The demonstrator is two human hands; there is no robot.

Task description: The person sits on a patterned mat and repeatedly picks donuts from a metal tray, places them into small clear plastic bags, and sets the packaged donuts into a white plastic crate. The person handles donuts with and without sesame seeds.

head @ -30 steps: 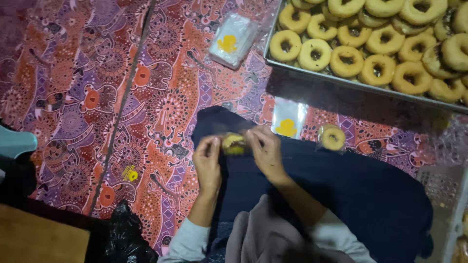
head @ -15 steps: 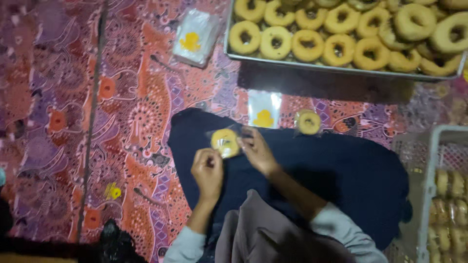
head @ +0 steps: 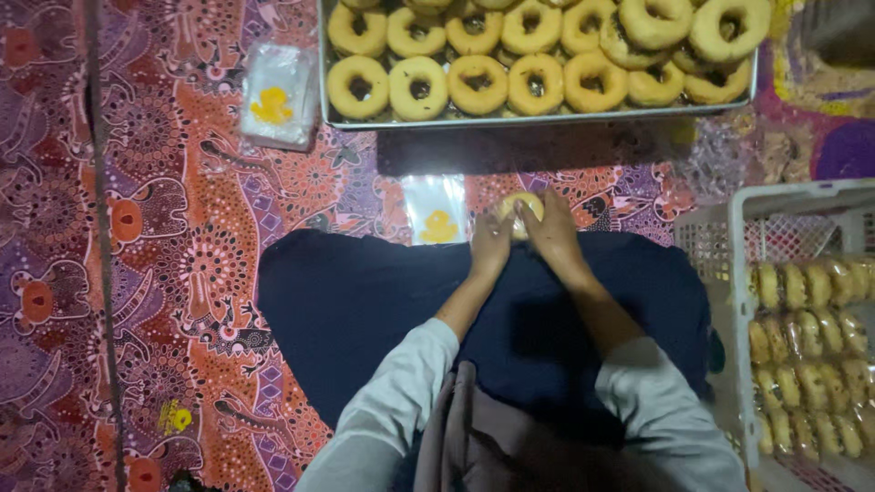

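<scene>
Both hands have moved forward off the lap: the left hand (head: 490,244) and right hand (head: 550,228) now meet with fingers closed on one doughnut (head: 521,206) on the patterned floor mat (head: 182,255), beside an empty clear bag (head: 434,208). Earlier they worked a bagged doughnut; now a bare one is being taken. A second bag stack (head: 276,95) lies left of the one tray (head: 538,117), roughly sixteen doughnuts visible; one crate (head: 729,273) holds bagged ones.

Patterned floor cloth (head: 164,237)
Far: doughnut tray (head: 538,117); left, clear bags (head: 278,96); right, white crate (head: 720,273); another bag (head: 436,210) near.
</scene>
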